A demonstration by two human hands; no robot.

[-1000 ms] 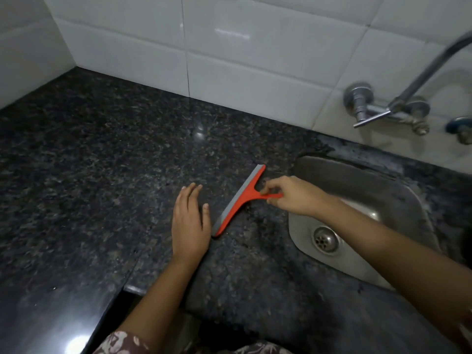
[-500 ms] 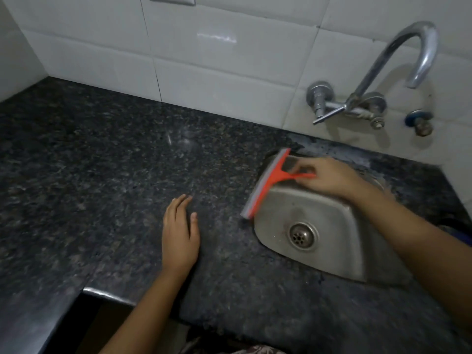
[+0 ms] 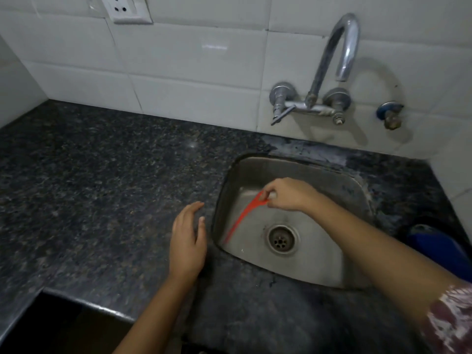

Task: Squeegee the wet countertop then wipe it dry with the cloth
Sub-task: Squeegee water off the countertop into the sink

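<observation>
Granite countertop [image 3: 102, 190], right hand [image 3: 288, 194] gripping squeegee [image 3: 242, 217]

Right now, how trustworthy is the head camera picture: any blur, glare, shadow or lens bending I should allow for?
Head view: dim overall; the thin red plastic squeegee is motion-smeared in the right hand; small glare spots on the white wall tiles and dark speckled granite countertop; the curved chrome tap casts a soft shadow on the wall; wide-angle bending slants tile lines near the edges.
</observation>
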